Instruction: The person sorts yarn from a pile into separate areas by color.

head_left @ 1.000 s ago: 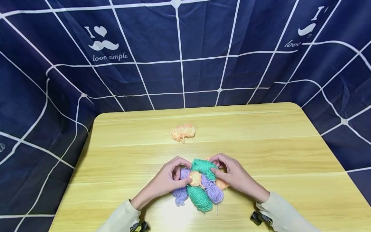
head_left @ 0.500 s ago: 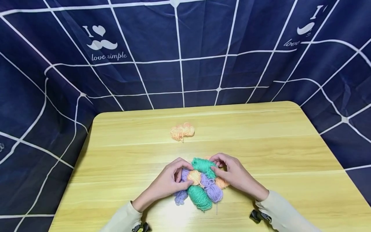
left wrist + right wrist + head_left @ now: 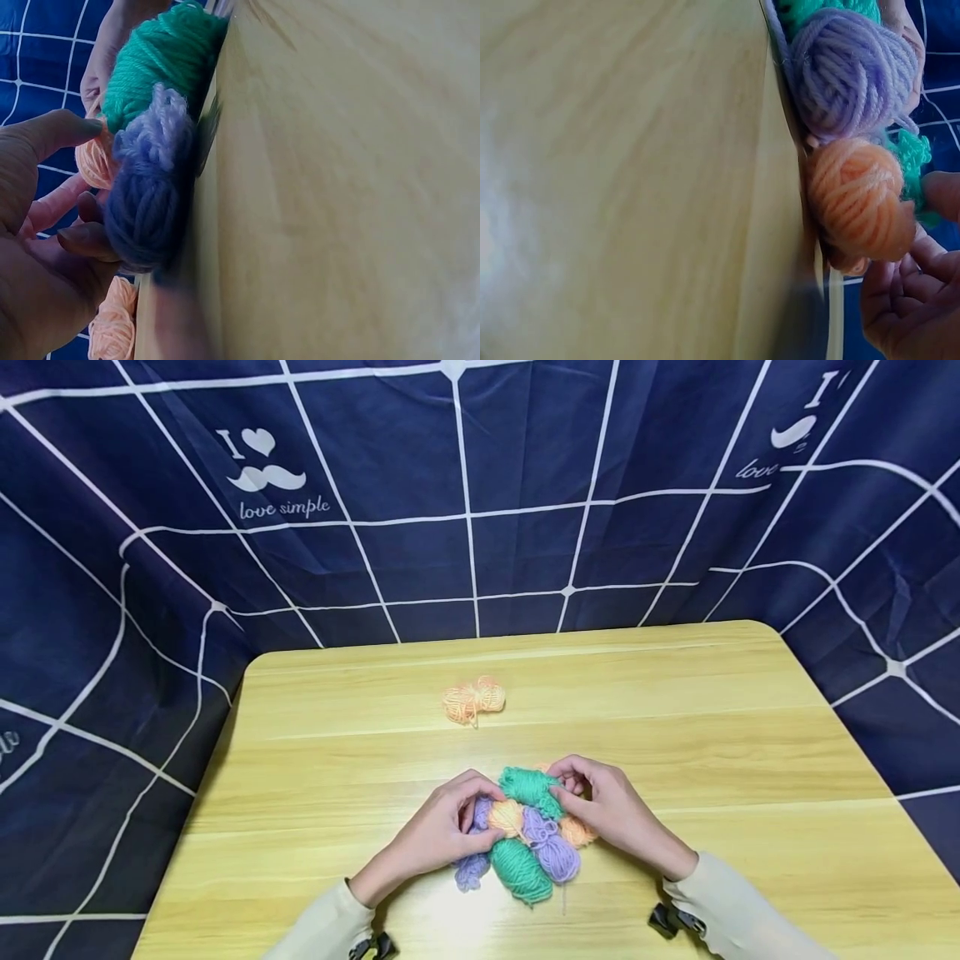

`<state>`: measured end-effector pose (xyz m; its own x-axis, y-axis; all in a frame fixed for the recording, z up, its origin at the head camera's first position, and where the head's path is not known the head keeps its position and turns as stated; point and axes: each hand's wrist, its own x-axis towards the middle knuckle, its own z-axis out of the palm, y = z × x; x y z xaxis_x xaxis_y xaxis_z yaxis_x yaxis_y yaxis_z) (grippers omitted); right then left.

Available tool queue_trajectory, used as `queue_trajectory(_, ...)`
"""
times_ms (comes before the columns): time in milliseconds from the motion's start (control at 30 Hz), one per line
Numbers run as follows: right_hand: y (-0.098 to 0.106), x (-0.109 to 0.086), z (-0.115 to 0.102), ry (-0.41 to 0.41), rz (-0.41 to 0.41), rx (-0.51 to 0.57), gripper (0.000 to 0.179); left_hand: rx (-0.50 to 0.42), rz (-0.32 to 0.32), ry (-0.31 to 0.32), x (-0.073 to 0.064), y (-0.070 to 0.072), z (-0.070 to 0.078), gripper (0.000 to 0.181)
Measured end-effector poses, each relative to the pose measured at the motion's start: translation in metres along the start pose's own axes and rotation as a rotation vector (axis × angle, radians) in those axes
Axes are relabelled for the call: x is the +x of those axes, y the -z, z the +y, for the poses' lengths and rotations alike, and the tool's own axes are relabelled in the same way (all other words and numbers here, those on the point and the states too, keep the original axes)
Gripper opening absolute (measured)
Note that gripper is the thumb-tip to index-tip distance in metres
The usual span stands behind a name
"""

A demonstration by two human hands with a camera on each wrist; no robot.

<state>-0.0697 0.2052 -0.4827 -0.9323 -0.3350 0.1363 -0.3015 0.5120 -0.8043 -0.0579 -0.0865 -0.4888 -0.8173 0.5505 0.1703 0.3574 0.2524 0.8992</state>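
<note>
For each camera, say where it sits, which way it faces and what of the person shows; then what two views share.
Head: worn on the head, facing forward and down at the wooden table, yarn pile and navy cloth; left hand, right hand and sleeves show.
Left wrist: worn on that wrist, facing a purple skein; left hand shows, part of the right beyond.
Right wrist: worn there, facing an orange skein; right hand shows, part of the left beyond.
Both wrist views share table and cloth.
</note>
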Motion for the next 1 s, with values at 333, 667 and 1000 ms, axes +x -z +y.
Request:
queue_trajectory(333, 0.0009, -0.0011, -0.0009, -0.022, 0.010, 0.045, 0.016, 0.035, 0.001, 0.000, 0.0013, -0.0011, 0.0023, 0.038)
queue_trajectory(667, -0.0006, -0.0027, -0.0032, -0.034, 0.039, 0.070, 0.017, 0.058, 0.004, 0.004, 0.0017, -0.0035, 0.0047, 0.038)
queue_trajectory(1000, -0.0013, -0.0022, -0.0066, -0.032, 0.067, 0.108, 0.015, 0.077, 0.012, 0.000, 0.0018, -0.0026, 0.0049, 0.037)
